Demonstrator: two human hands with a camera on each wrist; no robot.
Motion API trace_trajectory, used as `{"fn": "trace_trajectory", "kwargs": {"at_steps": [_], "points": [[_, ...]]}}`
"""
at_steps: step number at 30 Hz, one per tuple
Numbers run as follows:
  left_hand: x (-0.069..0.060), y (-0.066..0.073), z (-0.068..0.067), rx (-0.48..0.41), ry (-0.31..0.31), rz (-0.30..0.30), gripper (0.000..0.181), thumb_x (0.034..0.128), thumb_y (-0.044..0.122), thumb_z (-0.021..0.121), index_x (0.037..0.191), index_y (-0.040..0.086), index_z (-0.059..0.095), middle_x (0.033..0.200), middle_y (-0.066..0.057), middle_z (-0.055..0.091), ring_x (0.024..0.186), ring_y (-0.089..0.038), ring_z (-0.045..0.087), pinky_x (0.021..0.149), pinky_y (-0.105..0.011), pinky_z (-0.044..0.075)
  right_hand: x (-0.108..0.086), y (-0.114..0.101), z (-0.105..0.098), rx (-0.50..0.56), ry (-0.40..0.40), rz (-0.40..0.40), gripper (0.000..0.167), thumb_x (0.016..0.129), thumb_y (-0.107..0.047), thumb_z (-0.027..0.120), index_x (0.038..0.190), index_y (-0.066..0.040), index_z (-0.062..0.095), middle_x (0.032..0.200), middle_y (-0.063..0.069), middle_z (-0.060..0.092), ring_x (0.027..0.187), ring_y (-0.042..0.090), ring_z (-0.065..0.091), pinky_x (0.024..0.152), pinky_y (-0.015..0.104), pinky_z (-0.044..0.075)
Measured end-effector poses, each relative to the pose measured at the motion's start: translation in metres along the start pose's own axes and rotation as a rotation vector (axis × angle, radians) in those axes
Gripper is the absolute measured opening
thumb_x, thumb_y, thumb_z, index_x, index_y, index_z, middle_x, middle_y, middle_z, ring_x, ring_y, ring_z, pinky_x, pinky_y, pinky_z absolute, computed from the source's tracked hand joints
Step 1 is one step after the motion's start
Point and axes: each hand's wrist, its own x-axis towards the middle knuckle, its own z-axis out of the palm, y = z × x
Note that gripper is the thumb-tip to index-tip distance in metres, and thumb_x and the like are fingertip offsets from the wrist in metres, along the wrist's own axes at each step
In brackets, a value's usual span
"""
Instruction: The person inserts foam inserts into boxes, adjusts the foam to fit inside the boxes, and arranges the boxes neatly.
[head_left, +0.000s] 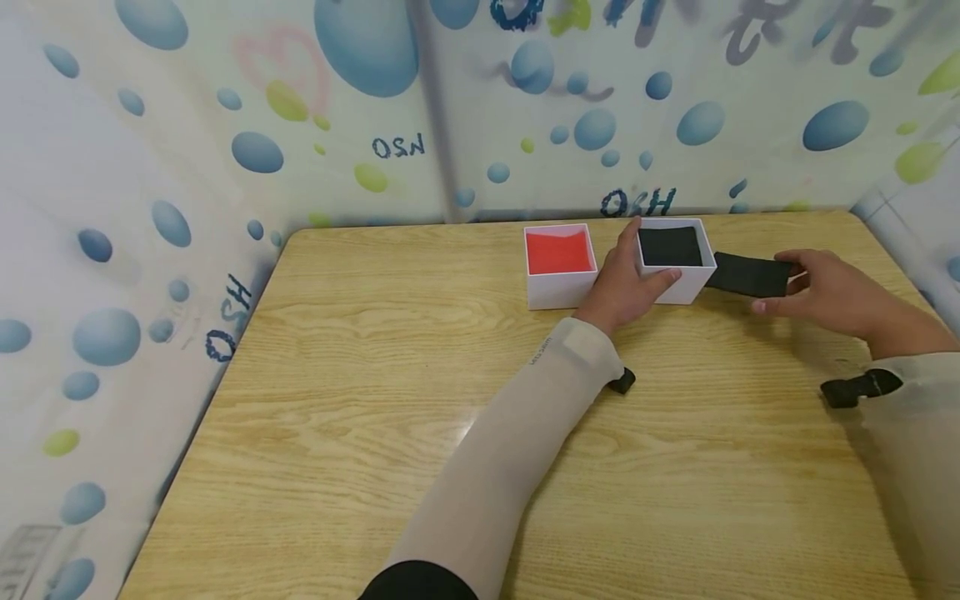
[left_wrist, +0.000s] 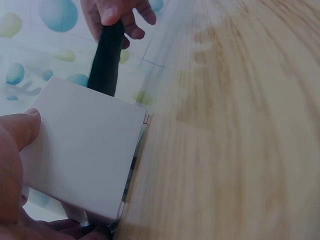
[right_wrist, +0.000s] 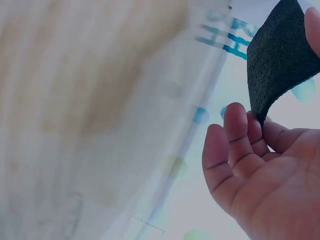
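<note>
In the head view my left hand (head_left: 619, 290) grips a small white box (head_left: 681, 288), thumb along its near side and fingers round its left side. Black material (head_left: 670, 247) shows inside the box's open top. To its right, my right hand (head_left: 840, 298) pinches one end of a flat black sheet (head_left: 750, 275). The sheet's other end is close by the box's right side; whether they touch I cannot tell. In the right wrist view the sheet (right_wrist: 280, 55) looks rough and bends slightly. The left wrist view has the box's plain white side (left_wrist: 85, 150) near the thumb.
Left of my left hand stands a second white box (head_left: 558, 292) with a red sheet (head_left: 558, 252) inside its open top. Both boxes are near the back edge of the wooden table (head_left: 360, 400). A curtain (head_left: 480, 117) with blue and green spots hangs behind.
</note>
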Motion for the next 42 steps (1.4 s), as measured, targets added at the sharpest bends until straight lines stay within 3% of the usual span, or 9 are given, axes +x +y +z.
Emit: {"fn": "trace_trajectory", "kwargs": {"at_steps": [2,4,11,17,20,23,29,39,42], "points": [[0.0,0.0,0.0,0.003,0.002,-0.002,0.095,0.0964,0.042,0.077,0.167,0.043,0.013,0.162,0.008,0.041,0.137,-0.012,0.047,0.117,-0.037,0.045,0.0,0.0,-0.004,0.021,0.013,0.002,0.1,0.096,-0.032,0.078,0.156,0.021,0.019,0.133,0.045,0.049,0.12,0.059,0.054,0.066,0.021,0.05],[0.0,0.0,0.0,0.004,0.001,-0.004,0.095,0.0963,0.042,0.077,0.167,0.043,0.013,0.163,0.008,0.04,0.138,-0.012,0.047,0.117,-0.037,0.044,-0.001,0.0,-0.006,0.035,0.028,0.011,0.101,0.097,-0.033,0.078,0.157,0.021,0.016,0.134,0.045,0.048,0.12,0.06,0.053,0.065,0.021,0.05],[0.001,-0.001,0.0,0.014,0.0,-0.002,0.096,0.0962,0.044,0.076,0.167,0.043,0.012,0.165,0.009,0.038,0.141,-0.012,0.045,0.119,-0.036,0.043,-0.001,0.002,-0.009,0.082,0.113,0.05,0.104,0.101,-0.04,0.071,0.162,0.013,0.005,0.149,0.047,0.031,0.126,0.063,0.043,0.076,0.055,0.056],[0.0,-0.001,0.0,0.017,-0.005,-0.006,0.096,0.0965,0.044,0.076,0.167,0.044,0.012,0.165,0.01,0.037,0.14,-0.012,0.045,0.119,-0.037,0.043,-0.001,-0.007,-0.009,0.143,0.182,0.031,0.099,0.103,-0.037,0.068,0.165,0.009,0.006,0.15,0.043,0.031,0.128,0.061,0.042,0.064,0.026,0.05],[0.0,0.0,0.0,0.017,-0.006,-0.005,0.096,0.0967,0.044,0.076,0.167,0.044,0.011,0.166,0.01,0.037,0.141,-0.011,0.045,0.119,-0.036,0.042,0.002,-0.014,-0.01,0.167,0.198,-0.01,0.095,0.103,-0.033,0.069,0.166,0.006,0.01,0.152,0.038,0.033,0.12,0.033,0.054,0.062,0.016,0.044],[0.0,0.0,-0.001,0.015,-0.007,-0.004,0.096,0.0969,0.044,0.076,0.167,0.044,0.011,0.166,0.011,0.036,0.144,-0.011,0.043,0.12,-0.036,0.041,0.007,-0.023,-0.01,0.173,0.184,-0.057,0.092,0.103,-0.029,0.07,0.167,0.003,0.012,0.158,0.035,0.031,0.115,0.023,0.053,0.064,0.012,0.042],[0.0,0.0,-0.001,0.017,-0.014,-0.009,0.096,0.097,0.046,0.075,0.167,0.045,0.01,0.171,0.014,0.028,0.155,-0.01,0.033,0.123,-0.039,0.039,0.019,-0.041,-0.006,0.182,0.136,-0.128,0.089,0.104,-0.025,0.069,0.166,0.003,0.012,0.16,0.037,0.026,0.126,0.058,0.046,0.065,0.01,0.042],[0.002,0.001,-0.002,0.031,-0.024,-0.01,0.095,0.0972,0.048,0.074,0.167,0.044,0.009,0.172,0.014,0.026,0.156,-0.01,0.032,0.123,-0.04,0.038,0.033,-0.062,0.001,0.199,0.077,-0.16,0.089,0.104,-0.02,0.068,0.168,0.0,0.009,0.164,0.035,0.02,0.13,0.06,0.044,0.07,0.008,0.041],[0.001,0.001,-0.001,0.022,-0.027,-0.01,0.095,0.0975,0.047,0.074,0.167,0.044,0.009,0.172,0.014,0.027,0.156,-0.009,0.032,0.124,-0.04,0.037,0.036,-0.065,0.003,0.186,0.062,-0.162,0.089,0.104,-0.02,0.067,0.168,0.0,0.008,0.165,0.035,0.017,0.131,0.061,0.044,0.079,0.018,0.049]]}}
